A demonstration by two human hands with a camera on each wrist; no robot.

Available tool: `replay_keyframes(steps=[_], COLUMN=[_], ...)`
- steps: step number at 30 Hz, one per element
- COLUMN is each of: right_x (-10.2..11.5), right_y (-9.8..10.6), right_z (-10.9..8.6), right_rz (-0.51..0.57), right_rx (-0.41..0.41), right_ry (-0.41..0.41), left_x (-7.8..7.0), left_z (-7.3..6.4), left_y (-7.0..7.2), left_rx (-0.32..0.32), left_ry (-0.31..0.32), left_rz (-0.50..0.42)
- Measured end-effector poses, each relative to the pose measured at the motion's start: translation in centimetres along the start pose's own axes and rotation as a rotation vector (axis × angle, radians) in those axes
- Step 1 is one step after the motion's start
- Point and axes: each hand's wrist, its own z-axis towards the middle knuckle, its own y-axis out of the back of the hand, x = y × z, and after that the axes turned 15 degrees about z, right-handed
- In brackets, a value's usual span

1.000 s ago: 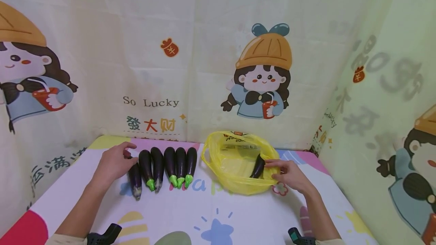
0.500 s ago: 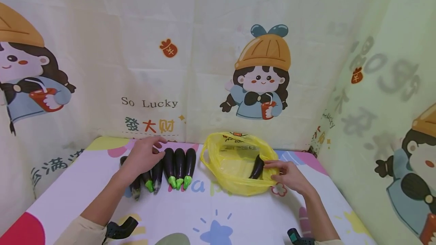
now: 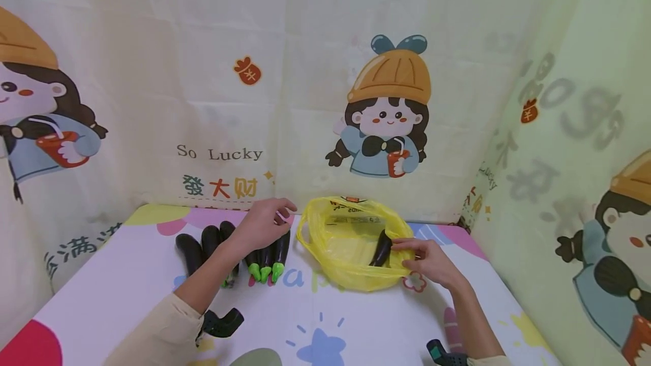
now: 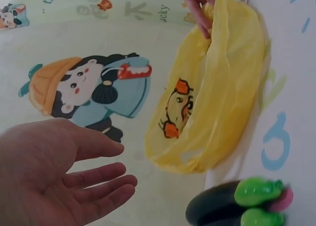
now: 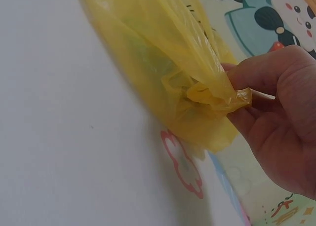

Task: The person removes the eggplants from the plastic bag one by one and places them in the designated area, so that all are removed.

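My left hand (image 3: pixel 260 226) hovers over the right end of a row of dark eggplants (image 3: pixel 190 251) and holds nothing. In the left wrist view, this hand (image 4: pixel 64 171) has its fingers spread loosely, with two green-capped eggplants (image 4: pixel 212 204) below. A yellow plastic bag (image 3: pixel 356 282) stands with its mouth wide, and one eggplant (image 3: pixel 381 248) leans inside near the right wall. With thumb and fingers, my right hand (image 3: pixel 432 261) pinches the bag's right rim; the bunched film (image 5: pixel 222 97) shows in the right wrist view. My left forearm hides part of the row.
The white table cover (image 3: pixel 295 321) has coloured prints. Behind it hangs a cream curtain (image 3: pixel 305 129) with cartoon figures, continuing along both sides. Black wrist devices (image 3: pixel 222 323) are strapped at both wrists.
My left hand has moved rightward along the row of eggplants, from the leftmost one to above the right-hand group. The right hand keeps its hold on the bag, which stays put.
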Motion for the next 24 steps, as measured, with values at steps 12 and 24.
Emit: replay_keyframes(steps=[12,24], right_x=[0.1,0.0], right_y=[0.0,0.1], right_z=[-0.1,0.0], right_rz=[-0.016,-0.008], right_rx=[-0.007,0.003], right_ry=[0.015,0.037], left_x=[-3.0,-5.2], left_z=[3.4,6.0], left_y=[-3.1,-5.9], left_rx=[0.126,0.255], left_ry=[-0.139,-0.242], left_rz=[-0.123,-0.166])
